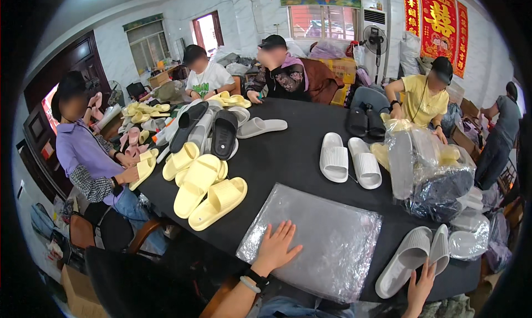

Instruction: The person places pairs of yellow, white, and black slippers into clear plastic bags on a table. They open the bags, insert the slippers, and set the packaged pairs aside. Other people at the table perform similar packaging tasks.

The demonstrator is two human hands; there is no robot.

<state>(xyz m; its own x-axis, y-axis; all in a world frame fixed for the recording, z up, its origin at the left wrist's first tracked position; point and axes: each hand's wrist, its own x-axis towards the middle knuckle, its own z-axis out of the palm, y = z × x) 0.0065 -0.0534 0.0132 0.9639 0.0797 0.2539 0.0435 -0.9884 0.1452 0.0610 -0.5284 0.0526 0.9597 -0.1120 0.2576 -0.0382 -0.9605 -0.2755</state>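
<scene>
My left hand lies flat, fingers out, on a stack of clear plastic bags at the near edge of the table. At the lower right my right hand has its fingers stretched up against a pair of light grey slippers. One grey slipper lies sole down; the other stands tilted beside it, at my fingertips. White slippers sit beyond the bags. Yellow slippers are heaped to the left, with black slippers and a grey slipper behind them.
Bagged slippers pile up along the table's right side. Black slippers sit near the far right of the black tabletop. A person in purple handles a yellow slipper at left; a person in yellow works at right. Others sit beyond.
</scene>
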